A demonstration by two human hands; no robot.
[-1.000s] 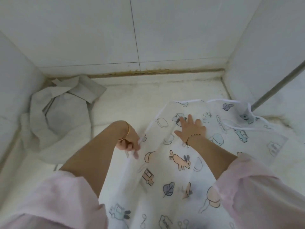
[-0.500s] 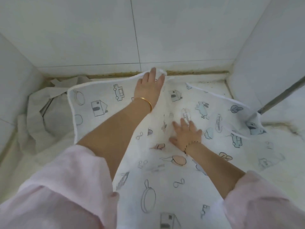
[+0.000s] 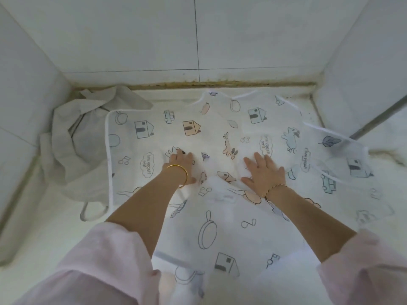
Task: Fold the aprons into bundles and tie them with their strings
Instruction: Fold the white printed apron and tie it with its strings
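Note:
A white apron [image 3: 220,119] printed with houses, cars, rabbits and pans lies spread across the white counter, its white-piped edge running down the left side. My left hand [image 3: 181,164], with a gold bangle on the wrist, presses flat on the cloth left of centre. My right hand [image 3: 263,172], with a thin cord bracelet, lies flat on the cloth right of centre, fingers spread. A thin white string [image 3: 317,128] of the apron trails along its right part.
A crumpled grey apron [image 3: 74,146] with a loop strap [image 3: 92,211] sits in the left corner, partly under the printed one. Tiled walls [image 3: 198,36] enclose the counter at back and both sides. A grey bar [image 3: 378,119] slants at right.
The left hand carried the apron's left flap open to the far left, then drew back to the middle. Both hands now press flat on the spread cloth.

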